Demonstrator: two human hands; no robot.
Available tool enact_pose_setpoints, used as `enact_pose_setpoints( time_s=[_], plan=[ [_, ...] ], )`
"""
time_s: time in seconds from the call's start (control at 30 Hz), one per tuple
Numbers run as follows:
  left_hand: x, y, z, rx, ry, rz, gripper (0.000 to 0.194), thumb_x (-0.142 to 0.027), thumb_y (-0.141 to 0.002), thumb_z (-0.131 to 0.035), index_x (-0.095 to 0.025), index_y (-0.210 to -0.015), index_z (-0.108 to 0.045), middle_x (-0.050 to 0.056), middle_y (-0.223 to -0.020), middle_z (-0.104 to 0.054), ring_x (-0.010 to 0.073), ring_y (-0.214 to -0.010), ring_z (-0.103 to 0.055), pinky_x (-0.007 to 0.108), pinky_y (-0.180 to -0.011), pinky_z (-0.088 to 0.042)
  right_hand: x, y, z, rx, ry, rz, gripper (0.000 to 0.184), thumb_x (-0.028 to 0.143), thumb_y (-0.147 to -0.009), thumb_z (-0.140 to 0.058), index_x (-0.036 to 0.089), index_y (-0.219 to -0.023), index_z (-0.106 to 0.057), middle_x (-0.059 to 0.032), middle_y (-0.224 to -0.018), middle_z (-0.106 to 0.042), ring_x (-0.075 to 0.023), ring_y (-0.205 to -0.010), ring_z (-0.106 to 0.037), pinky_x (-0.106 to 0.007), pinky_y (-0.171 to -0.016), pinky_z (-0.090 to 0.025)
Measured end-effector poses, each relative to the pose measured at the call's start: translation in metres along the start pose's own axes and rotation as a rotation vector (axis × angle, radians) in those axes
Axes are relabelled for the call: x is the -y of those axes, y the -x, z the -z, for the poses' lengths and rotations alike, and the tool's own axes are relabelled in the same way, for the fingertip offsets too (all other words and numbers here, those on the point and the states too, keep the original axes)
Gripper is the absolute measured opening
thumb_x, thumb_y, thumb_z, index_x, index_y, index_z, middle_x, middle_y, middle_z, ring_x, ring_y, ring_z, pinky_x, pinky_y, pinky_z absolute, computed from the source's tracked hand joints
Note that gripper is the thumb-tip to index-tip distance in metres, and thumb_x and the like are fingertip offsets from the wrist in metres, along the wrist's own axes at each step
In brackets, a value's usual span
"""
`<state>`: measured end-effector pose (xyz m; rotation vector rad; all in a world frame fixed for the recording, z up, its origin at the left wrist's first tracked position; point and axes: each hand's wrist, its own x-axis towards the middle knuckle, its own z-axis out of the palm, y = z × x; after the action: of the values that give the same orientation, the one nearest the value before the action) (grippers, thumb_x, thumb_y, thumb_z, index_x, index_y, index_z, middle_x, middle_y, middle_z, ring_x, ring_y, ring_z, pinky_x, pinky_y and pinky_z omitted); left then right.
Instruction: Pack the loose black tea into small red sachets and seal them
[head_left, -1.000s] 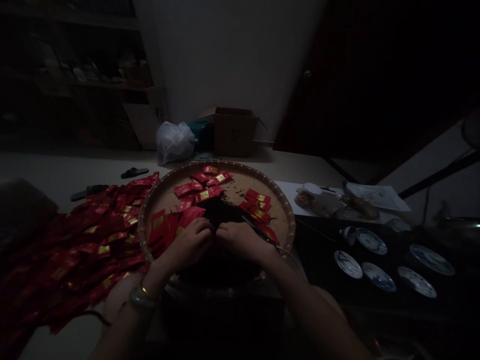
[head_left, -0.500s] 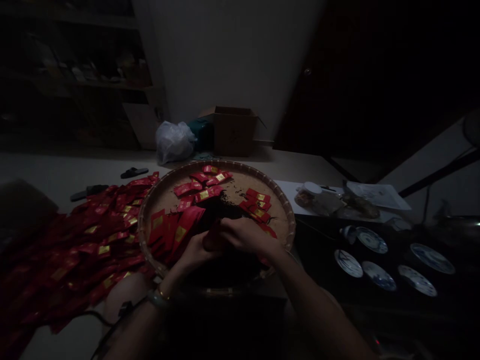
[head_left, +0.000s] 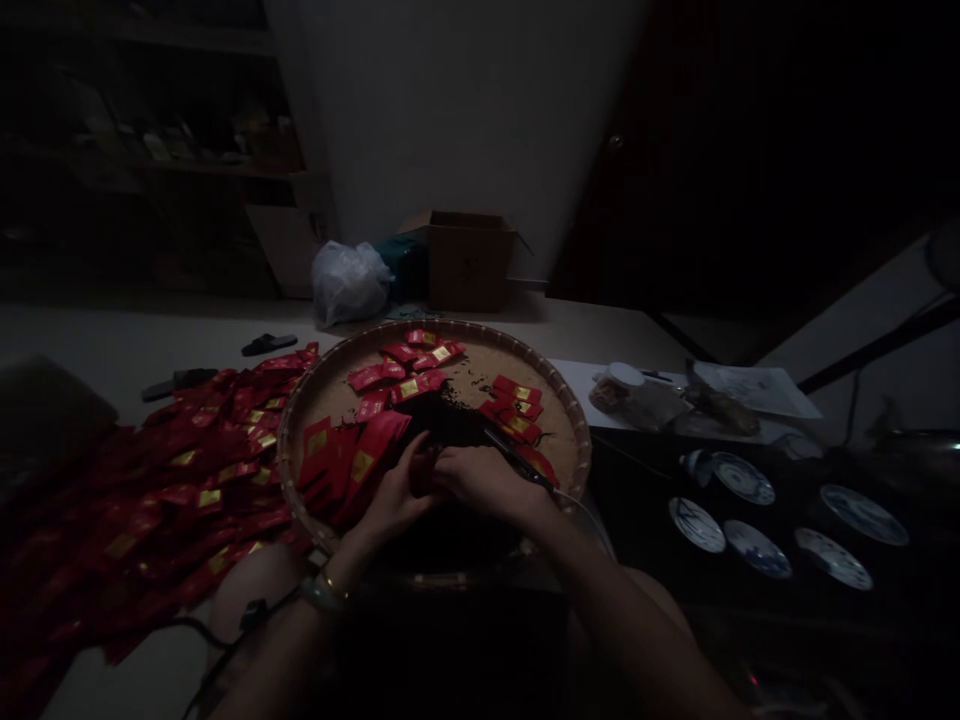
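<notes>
A round woven tray (head_left: 315,400) sits in front of me with several red and gold packets (head_left: 409,385) and a dark heap of loose leaves (head_left: 450,425) on it. My left hand (head_left: 394,495) and my right hand (head_left: 480,480) meet at the near side of the tray. Between their fingers is a small red packet (head_left: 426,468), pinched from both sides. A thin dark tool (head_left: 517,462) lies across the tray just beyond my right hand. I wear a bracelet on the left wrist.
A large pile of red packets (head_left: 150,490) spreads over the floor at the left. Blue and white dishes (head_left: 750,520) stand at the right. A cardboard box (head_left: 469,262) and a plastic bag (head_left: 349,282) stand by the far wall. Two slippers (head_left: 266,345) lie on the floor.
My left hand turned from palm-down to its side and drew slightly back. My right hand shifted a little toward me, uncovering the dark tool. The red packet now shows between the fingers.
</notes>
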<state>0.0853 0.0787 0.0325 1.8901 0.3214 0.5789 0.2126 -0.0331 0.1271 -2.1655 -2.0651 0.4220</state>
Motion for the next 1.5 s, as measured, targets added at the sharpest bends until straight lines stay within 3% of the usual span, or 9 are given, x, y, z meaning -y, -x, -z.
enact_pose_setpoints(
  time_s=[0.17, 0.3, 0.37, 0.47, 0.6, 0.7, 1.03, 1.3, 1.5],
  plan=[
    [-0.014, 0.0, 0.015, -0.03, -0.394, -0.419, 0.024, -0.02, -0.08, -0.062, -0.019, -0.103, -0.057, 0.012, -0.118, -0.061, 0.0228, -0.108, -0.057, 0.041, -0.092, -0.047, 0.005, 0.002, 0.0, 0.004, 0.084, -0.026, 0.023, 0.026, -0.091, -0.05, 0.021, -0.1, -0.071, -0.0087, -0.109, -0.062, -0.0206, -0.091, -0.062, -0.028, -0.071, -0.047],
    [-0.025, -0.003, 0.034, 0.091, -0.553, -0.518, 0.007, -0.02, -0.086, -0.055, -0.019, -0.09, -0.061, 0.007, -0.098, -0.066, 0.0168, -0.087, -0.059, 0.03, -0.076, -0.049, -0.008, -0.001, -0.001, -0.097, -0.167, 0.151, 0.017, 0.022, -0.088, -0.056, 0.019, -0.094, -0.072, -0.0073, -0.112, -0.063, -0.0179, -0.096, -0.062, -0.027, -0.08, -0.048],
    [-0.027, -0.005, 0.039, 0.123, -0.556, -0.515, 0.013, -0.019, -0.088, -0.05, -0.019, -0.087, -0.063, 0.006, -0.092, -0.064, 0.0143, -0.083, -0.058, 0.025, -0.072, -0.048, -0.023, -0.003, 0.0, -0.251, -0.332, 0.184, 0.018, 0.018, -0.086, -0.057, 0.018, -0.098, -0.07, -0.0068, -0.113, -0.064, -0.0167, -0.099, -0.061, -0.026, -0.085, -0.047],
    [-0.027, -0.004, 0.04, 0.138, -0.515, -0.381, 0.015, -0.02, -0.086, -0.051, -0.019, -0.084, -0.065, 0.003, -0.086, -0.06, 0.0122, -0.076, -0.057, 0.022, -0.066, -0.046, -0.046, -0.007, -0.005, -0.37, -0.392, -0.062, 0.025, 0.007, -0.085, -0.05, 0.015, -0.102, -0.068, -0.0085, -0.104, -0.068, -0.0179, -0.096, -0.062, -0.029, -0.085, -0.048],
    [-0.031, -0.003, 0.038, 0.148, -0.433, -0.151, 0.012, -0.026, -0.084, -0.054, -0.019, -0.088, -0.063, 0.0, -0.079, -0.06, 0.0103, -0.066, -0.056, 0.018, -0.057, -0.044, -0.057, -0.014, -0.03, -0.012, -0.233, -0.111, 0.04, 0.006, -0.076, -0.059, 0.013, -0.115, -0.062, -0.0124, -0.113, -0.065, -0.024, -0.104, -0.061, -0.034, -0.09, -0.046],
    [-0.036, -0.003, 0.038, 0.203, -0.371, -0.031, 0.014, -0.029, -0.083, -0.054, -0.02, -0.09, -0.063, 0.0, -0.081, -0.061, 0.0104, -0.067, -0.057, 0.018, -0.057, -0.044, -0.051, -0.021, -0.053, 0.033, -0.134, -0.1, 0.06, 0.013, -0.076, -0.063, 0.014, -0.134, -0.046, -0.0154, -0.125, -0.057, -0.0268, -0.113, -0.055, -0.036, -0.093, -0.044],
    [-0.026, -0.002, 0.04, 0.21, -0.492, -0.301, 0.012, -0.021, -0.083, -0.058, -0.02, -0.087, -0.069, 0.004, -0.092, -0.062, 0.0121, -0.079, -0.059, 0.02, -0.067, -0.047, -0.041, -0.036, -0.073, -0.011, -0.072, -0.198, 0.036, 0.01, -0.076, -0.059, 0.014, -0.112, -0.056, -0.0132, -0.106, -0.06, -0.023, -0.09, -0.062, -0.029, -0.07, -0.044],
    [-0.025, -0.003, 0.039, 0.171, -0.54, -0.38, 0.011, -0.018, -0.082, -0.061, -0.021, -0.087, -0.07, 0.005, -0.093, -0.061, 0.0125, -0.08, -0.059, 0.022, -0.069, -0.049, -0.062, -0.033, -0.052, -0.098, -0.273, -0.2, 0.021, 0.01, -0.071, -0.062, 0.016, -0.091, -0.064, -0.0022, -0.086, -0.068, -0.0142, -0.077, -0.061, -0.021, -0.064, -0.042],
    [-0.029, -0.006, 0.035, 0.197, -0.497, -0.314, 0.011, -0.017, -0.081, -0.06, -0.02, -0.085, -0.07, 0.005, -0.097, -0.059, 0.0131, -0.085, -0.058, 0.024, -0.073, -0.049, -0.06, -0.012, -0.006, -0.454, -0.768, -0.119, 0.019, 0.013, -0.068, -0.062, 0.016, -0.087, -0.064, 0.0003, -0.079, -0.064, -0.0136, -0.072, -0.06, -0.023, -0.064, -0.046]
  ],
)
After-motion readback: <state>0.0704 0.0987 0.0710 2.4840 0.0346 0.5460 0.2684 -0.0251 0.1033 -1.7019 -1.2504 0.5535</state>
